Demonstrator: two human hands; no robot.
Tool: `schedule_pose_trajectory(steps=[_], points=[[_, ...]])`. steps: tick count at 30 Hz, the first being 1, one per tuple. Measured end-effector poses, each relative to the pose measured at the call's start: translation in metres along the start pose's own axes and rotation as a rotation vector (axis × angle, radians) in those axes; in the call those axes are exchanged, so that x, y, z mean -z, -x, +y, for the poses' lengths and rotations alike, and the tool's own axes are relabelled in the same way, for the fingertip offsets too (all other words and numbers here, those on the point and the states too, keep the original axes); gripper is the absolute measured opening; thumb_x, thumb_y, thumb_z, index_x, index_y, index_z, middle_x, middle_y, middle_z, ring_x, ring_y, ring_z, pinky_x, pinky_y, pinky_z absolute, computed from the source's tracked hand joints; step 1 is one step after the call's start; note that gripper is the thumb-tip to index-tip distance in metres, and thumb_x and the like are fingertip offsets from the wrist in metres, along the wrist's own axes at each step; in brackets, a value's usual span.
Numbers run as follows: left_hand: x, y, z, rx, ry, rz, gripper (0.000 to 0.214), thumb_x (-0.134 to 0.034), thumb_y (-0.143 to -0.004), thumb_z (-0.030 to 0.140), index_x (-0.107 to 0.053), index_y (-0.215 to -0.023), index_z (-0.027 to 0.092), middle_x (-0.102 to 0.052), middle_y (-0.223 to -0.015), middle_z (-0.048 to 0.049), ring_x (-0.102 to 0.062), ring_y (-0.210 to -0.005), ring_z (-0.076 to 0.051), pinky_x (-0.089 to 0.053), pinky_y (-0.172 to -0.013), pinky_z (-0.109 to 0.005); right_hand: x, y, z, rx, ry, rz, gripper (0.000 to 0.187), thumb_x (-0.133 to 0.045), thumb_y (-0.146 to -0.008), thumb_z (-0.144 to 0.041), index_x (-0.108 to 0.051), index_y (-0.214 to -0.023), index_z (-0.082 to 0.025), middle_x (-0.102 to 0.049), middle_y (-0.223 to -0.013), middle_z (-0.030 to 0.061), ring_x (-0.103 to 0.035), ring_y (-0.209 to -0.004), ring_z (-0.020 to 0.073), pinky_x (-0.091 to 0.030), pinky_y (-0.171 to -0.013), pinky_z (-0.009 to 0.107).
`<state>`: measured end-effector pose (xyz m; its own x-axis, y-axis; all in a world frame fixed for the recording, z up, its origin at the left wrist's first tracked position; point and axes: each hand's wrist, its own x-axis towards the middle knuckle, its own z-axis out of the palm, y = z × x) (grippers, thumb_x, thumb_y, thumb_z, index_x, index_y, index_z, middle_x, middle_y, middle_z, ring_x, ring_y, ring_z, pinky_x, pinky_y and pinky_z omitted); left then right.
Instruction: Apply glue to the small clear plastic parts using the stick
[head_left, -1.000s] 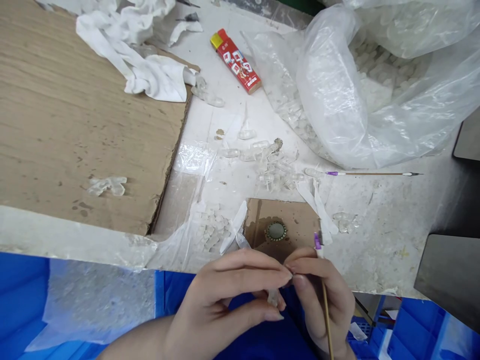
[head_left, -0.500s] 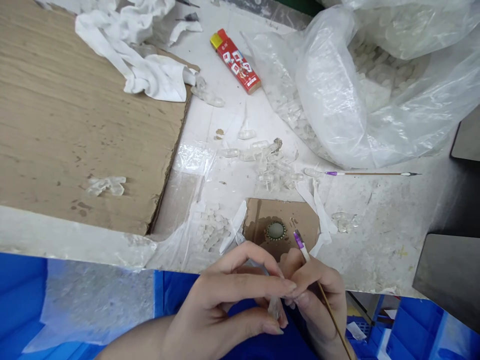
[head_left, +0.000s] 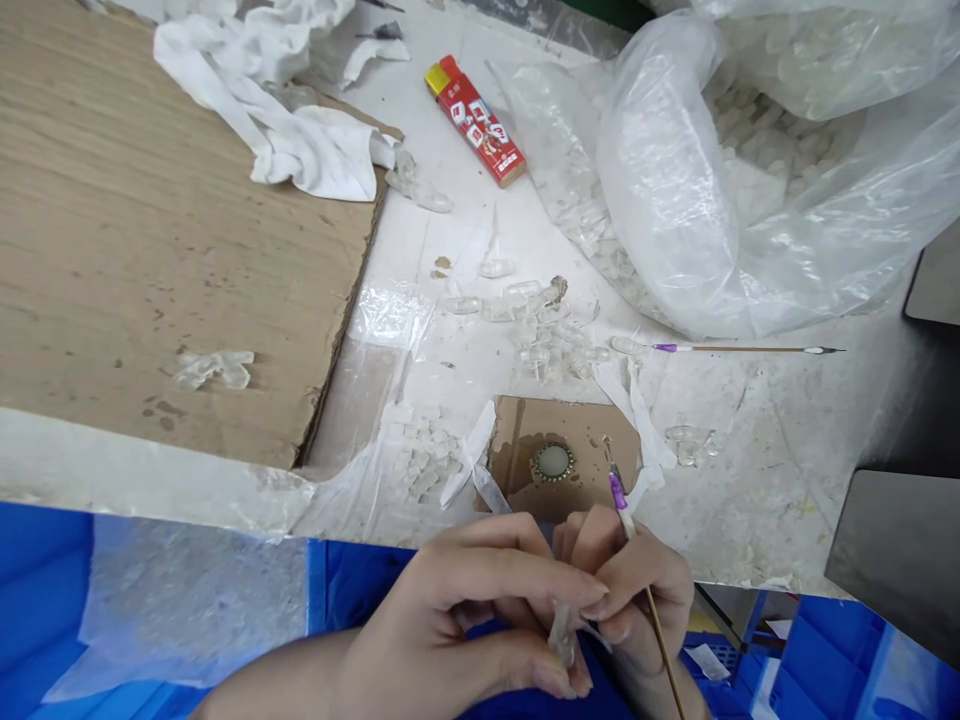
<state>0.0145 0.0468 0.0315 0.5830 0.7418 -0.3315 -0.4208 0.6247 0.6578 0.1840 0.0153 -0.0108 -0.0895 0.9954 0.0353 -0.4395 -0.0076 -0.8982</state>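
Note:
My left hand is closed at the table's near edge, pinching a small clear plastic piece between thumb and fingers. My right hand presses against it from the right, fingers curled round a thin wooden brush stick with a purple band, its tip pointing up toward a brown cardboard patch. On that patch sits a small round cap with a beaded rim. Loose clear pieces lie scattered just beyond.
A second thin brush lies on the white table to the right. A red lighter and white cloth lie farther back. A large clear bag of pieces fills the back right. Brown cardboard sheet covers the left; blue crates below.
Both hands slid slightly lower toward me. The brush in my right hand tilted back more upright, its purple band moving right. The clear piece stays pinched.

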Motion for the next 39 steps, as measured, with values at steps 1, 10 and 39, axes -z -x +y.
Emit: schedule_pose_trajectory(steps=[1, 10, 39], points=[[0.0, 0.0, -0.001, 0.008, 0.035, -0.01, 0.038, -0.08, -0.093, 0.018, -0.08, -0.124, 0.04, -0.068, -0.092, 0.0012, -0.085, -0.077, -0.015, -0.067, -0.078, -0.018, 0.0, -0.001, 0.0, 0.006, 0.004, -0.006, 0.015, -0.069, -0.1, -0.035, -0.077, -0.112, -0.035, -0.064, -0.073, -0.0008, -0.046, -0.048, 0.0125, -0.041, -0.048, 0.028], [0.001, 0.001, 0.002, -0.007, -0.051, 0.031, 0.03, -0.081, -0.093, 0.026, -0.083, -0.12, 0.04, -0.07, -0.088, -0.0005, -0.081, -0.068, -0.014, -0.068, -0.068, -0.019, -0.003, -0.014, -0.004, 0.06, 0.005, -0.083, 0.008, -0.074, -0.097, -0.032, -0.078, -0.103, -0.034, -0.054, -0.066, -0.0035, -0.046, -0.046, 0.0115, -0.039, -0.043, 0.025], [0.006, 0.014, 0.009, -0.311, -0.721, -0.003, 0.035, -0.071, -0.099, 0.01, -0.074, -0.131, 0.023, -0.079, -0.104, -0.0074, -0.081, -0.083, -0.015, -0.066, -0.078, -0.014, -0.011, -0.016, -0.036, -0.102, 0.255, -0.051, 0.01, -0.07, -0.098, -0.032, -0.074, -0.091, -0.026, -0.047, -0.058, -0.0057, -0.042, -0.046, 0.0107, -0.033, -0.04, 0.023]])
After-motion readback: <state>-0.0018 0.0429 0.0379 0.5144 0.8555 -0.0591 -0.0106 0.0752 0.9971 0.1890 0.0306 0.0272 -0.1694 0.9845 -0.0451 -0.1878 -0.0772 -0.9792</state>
